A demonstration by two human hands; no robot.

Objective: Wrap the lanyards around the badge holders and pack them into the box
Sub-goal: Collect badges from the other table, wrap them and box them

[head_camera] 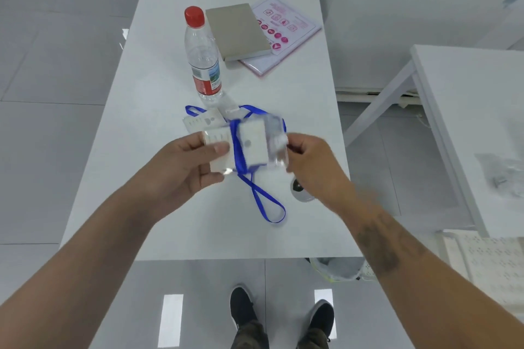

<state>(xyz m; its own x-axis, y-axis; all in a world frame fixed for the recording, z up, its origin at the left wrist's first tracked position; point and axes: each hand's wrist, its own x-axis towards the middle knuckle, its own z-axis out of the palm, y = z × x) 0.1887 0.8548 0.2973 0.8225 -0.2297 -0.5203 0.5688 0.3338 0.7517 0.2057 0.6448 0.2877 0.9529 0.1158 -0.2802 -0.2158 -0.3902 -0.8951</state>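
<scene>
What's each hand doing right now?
Left hand: grips the badge holder by its left end.
Right hand: pinches the holder's right end; blurred.

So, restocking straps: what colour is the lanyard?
Blue lanyard, clearest in the head view.

— What kind of room is it?

— A bright one, all pale. The floor (56,71) is large glossy grey tiles, and it mirrors ceiling lights as small white rectangles, two of them near the bottom edge.

— Furniture?

— A long white tabletop (170,71) runs away from the camera down the middle. To the right stands a second white table (465,99) with a slanted white leg brace. Beyond it a white wall (397,22) meets the floor.

— Anything under the tables?

— A bin (337,269) with a pale liner sits on the floor beside the near right corner of the long tabletop.
</scene>
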